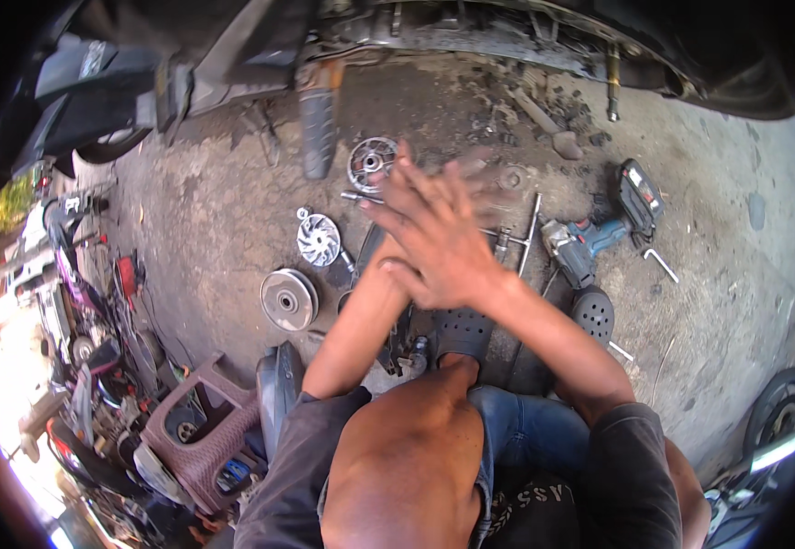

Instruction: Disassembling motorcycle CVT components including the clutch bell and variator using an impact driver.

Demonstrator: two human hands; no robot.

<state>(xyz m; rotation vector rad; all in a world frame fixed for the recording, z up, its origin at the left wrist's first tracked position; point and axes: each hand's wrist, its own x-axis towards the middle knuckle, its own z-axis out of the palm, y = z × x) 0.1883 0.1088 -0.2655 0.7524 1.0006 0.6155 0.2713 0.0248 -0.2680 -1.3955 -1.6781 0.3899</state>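
Observation:
My right hand lies across my left hand, palm against palm, with the wrists crossing. The right hand's fingers are stretched out and spread, back upward. The left is mostly covered; its fingers stick out past the right hand, smeared by motion but extended. Neither hand appears to hold anything. Behind them on the ground is a silver spoked ring part. To the left lie a finned metal fan disc and a round metal pulley. A T-handle wrench rests to the right.
A blue-black cordless impact wrench and an L-shaped key lie at right. A hammer is farther back, below a motorcycle's underside. A brown plastic chair stands at left. My dark perforated shoes are below my hands.

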